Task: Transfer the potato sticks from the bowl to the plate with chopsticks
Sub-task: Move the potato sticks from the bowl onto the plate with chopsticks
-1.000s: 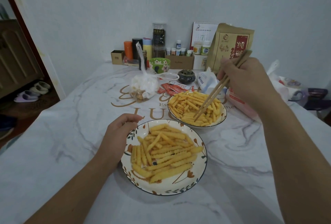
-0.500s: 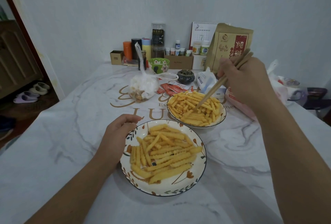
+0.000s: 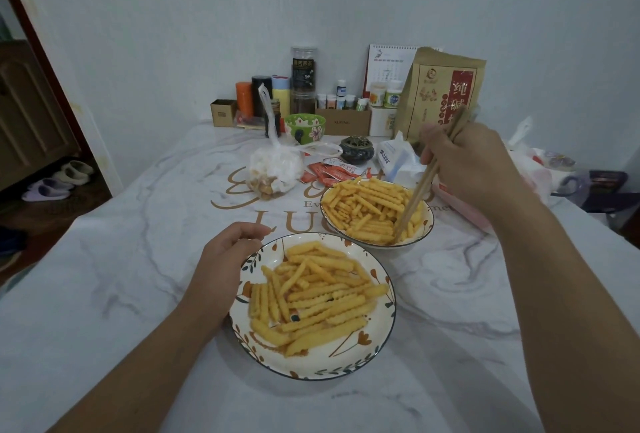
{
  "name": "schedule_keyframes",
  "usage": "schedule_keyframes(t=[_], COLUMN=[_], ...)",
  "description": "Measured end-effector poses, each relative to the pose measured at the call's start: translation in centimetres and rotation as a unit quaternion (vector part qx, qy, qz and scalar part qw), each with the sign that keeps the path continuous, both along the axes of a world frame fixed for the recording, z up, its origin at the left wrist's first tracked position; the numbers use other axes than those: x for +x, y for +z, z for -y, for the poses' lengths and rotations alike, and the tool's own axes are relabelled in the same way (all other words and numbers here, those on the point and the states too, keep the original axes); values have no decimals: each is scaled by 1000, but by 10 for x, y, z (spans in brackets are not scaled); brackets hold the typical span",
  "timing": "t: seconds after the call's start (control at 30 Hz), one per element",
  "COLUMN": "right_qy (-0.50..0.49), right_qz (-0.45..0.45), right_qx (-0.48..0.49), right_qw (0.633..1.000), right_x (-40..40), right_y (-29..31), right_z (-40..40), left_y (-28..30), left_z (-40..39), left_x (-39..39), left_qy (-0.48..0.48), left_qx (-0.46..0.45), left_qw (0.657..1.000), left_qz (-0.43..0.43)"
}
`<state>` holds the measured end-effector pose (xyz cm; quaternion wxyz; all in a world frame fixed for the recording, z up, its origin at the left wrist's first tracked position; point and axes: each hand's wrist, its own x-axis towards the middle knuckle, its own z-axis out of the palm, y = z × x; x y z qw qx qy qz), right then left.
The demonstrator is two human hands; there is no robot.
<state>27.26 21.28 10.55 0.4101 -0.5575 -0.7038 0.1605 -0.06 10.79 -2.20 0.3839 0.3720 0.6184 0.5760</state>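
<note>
A white bowl (image 3: 428, 224) full of crinkle-cut potato sticks (image 3: 363, 207) stands beyond a floral-rimmed plate (image 3: 346, 363) that also carries a pile of sticks (image 3: 311, 297). My right hand (image 3: 474, 169) is shut on a pair of wooden chopsticks (image 3: 417, 195), whose tips reach down into the near right side of the bowl among the sticks. Whether the tips pinch a stick is hidden. My left hand (image 3: 221, 266) rests curled against the plate's left rim, fingers bent around the edge.
The marble-patterned table (image 3: 121, 294) holds a tied plastic bag of snacks (image 3: 273, 172), red sachets (image 3: 332, 172), a tissue pack (image 3: 398, 158), a dark incense burner (image 3: 356, 148), a green bowl (image 3: 304, 126), jars, bottles and a brown paper bag (image 3: 443, 93) along the wall. An open doorway lies left.
The chopsticks lifted a little, then swung right and dipped steeply into the bowl's near right side. My right hand shifted slightly toward me. The left hand has stayed on the plate.
</note>
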Motion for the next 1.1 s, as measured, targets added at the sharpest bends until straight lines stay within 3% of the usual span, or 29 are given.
schedule_keyframes(t=[0.17,0.3,0.4,0.5,0.7,0.87,1.1], right_qy=[-7,67,122,120,-26,-84,-78], right_qz=[-117,-239,-184,-152,-181,-128,-61], right_qx=[29,-39,-97,-97,40,35,56], right_qw=[993,968,970,976,982,988,994], right_x=[2,-6,-20,-21,-9,-19,-35], right_y=[9,20,15,14,11,-8,-23], right_z=[3,19,25,23,8,-1,-3], left_y=[1,2,2,2,3,2,0], left_z=[0,0,0,1,1,0,-1], left_x=[1,1,2,1,2,2,0], left_qy=[-2,-2,0,-2,-10,-5,-4], left_qx=[4,3,1,4,6,4,2], left_qw=[1000,1000,1000,1000,1000,1000,1000], left_qz=[-1,-1,2,1,2,0,0])
